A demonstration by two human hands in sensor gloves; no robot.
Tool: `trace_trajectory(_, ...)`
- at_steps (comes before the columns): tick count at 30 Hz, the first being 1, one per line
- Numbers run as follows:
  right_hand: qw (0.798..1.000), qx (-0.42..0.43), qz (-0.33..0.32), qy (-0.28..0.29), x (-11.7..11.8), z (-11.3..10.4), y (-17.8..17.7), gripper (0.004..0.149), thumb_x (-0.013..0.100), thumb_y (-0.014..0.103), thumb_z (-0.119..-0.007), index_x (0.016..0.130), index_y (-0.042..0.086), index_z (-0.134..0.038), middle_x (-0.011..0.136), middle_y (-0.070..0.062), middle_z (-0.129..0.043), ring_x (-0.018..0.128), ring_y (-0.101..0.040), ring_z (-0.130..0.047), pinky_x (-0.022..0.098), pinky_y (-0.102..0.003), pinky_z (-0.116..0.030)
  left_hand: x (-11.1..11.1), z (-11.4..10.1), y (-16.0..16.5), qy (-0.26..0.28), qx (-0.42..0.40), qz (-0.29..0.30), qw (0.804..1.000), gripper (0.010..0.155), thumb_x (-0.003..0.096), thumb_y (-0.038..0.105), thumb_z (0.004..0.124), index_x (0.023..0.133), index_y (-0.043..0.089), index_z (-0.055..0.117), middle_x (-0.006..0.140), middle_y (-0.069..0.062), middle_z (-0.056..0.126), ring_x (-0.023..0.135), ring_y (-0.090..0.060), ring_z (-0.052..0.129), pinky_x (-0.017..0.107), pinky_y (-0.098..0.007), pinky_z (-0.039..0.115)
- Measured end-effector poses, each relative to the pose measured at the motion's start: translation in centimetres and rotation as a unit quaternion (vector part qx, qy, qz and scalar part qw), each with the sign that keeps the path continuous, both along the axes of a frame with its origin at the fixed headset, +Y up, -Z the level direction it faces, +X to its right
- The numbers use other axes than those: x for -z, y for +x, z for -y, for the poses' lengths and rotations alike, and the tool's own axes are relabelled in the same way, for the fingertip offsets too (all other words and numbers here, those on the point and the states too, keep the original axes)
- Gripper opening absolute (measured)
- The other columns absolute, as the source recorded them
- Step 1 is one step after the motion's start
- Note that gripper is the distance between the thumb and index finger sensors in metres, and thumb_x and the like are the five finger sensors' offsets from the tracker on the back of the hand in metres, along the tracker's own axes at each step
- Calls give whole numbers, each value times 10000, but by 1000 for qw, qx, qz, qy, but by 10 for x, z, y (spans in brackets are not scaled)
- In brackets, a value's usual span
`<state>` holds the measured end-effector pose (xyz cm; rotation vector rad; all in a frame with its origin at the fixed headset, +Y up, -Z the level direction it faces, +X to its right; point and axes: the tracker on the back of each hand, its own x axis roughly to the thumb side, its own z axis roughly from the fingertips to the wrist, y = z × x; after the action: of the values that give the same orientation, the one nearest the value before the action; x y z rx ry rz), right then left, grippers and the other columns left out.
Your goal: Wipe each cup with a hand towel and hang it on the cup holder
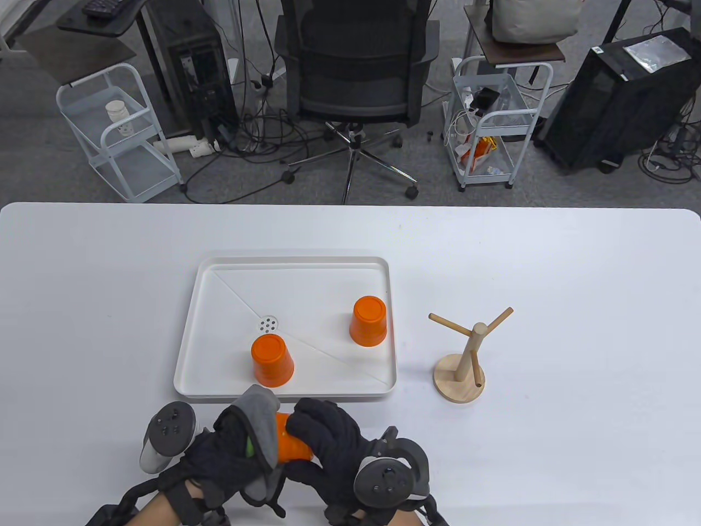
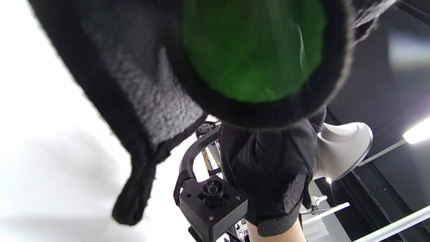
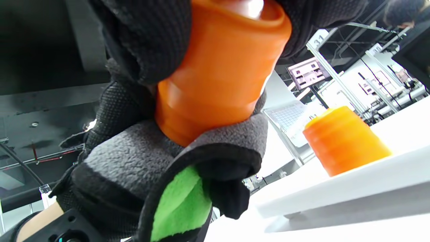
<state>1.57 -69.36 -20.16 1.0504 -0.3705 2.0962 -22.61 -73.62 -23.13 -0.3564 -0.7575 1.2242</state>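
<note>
My right hand [image 1: 320, 438] grips an orange cup [image 1: 292, 445] lying sideways just in front of the tray; up close the orange cup [image 3: 218, 74] fills the right wrist view. My left hand [image 1: 235, 446] holds a grey and green hand towel [image 1: 262, 424] pressed over the cup's left end; the towel [image 3: 147, 168] wraps under the cup. In the left wrist view the towel [image 2: 141, 84] covers most of the frame. Two more orange cups [image 1: 272, 360] [image 1: 368, 320] stand upside down in the white tray [image 1: 219, 274]. The wooden cup holder [image 1: 465, 356] stands bare, right of the tray.
An upside-down cup [image 3: 344, 144] stands on the tray edge [image 3: 336, 191] in the right wrist view. Beyond the table's far edge are an office chair [image 1: 356, 71] and two white carts [image 1: 118, 131] [image 1: 493, 126].
</note>
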Motion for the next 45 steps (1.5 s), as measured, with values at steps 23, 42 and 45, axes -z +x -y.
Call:
trace_trajectory(23, 989, 54, 117, 77, -15, -96, 58, 706, 503, 410, -724, 1058, 82, -438, 1082, -287, -533, 846, -540, -720, 674, -691, -564, 5, -7, -15, -22, -89, -32, 995, 821, 486, 620, 702, 998, 404, 97, 1137, -18, 122, 742, -291, 876, 581, -554, 755)
trace_trajectory(42, 934, -45, 353, 5, 54, -174, 192, 643, 506, 368, -682, 1082, 124, -534, 1125, -275, -559, 880, -573, -643, 708, -714, -474, 6, -8, -17, -30, -94, -37, 994, 821, 488, 614, 702, 997, 407, 93, 1136, -15, 108, 762, -301, 862, 596, -566, 738)
trace_trajectory(45, 920, -51, 387, -39, 71, -169, 207, 640, 505, 342, -686, 1088, 136, -523, 1148, -262, -516, 913, -580, -573, 730, -715, -413, 6, -8, -16, -32, -93, -36, 994, 819, 489, 613, 703, 997, 407, 94, 1136, -16, 108, 762, -304, 861, 597, -567, 737)
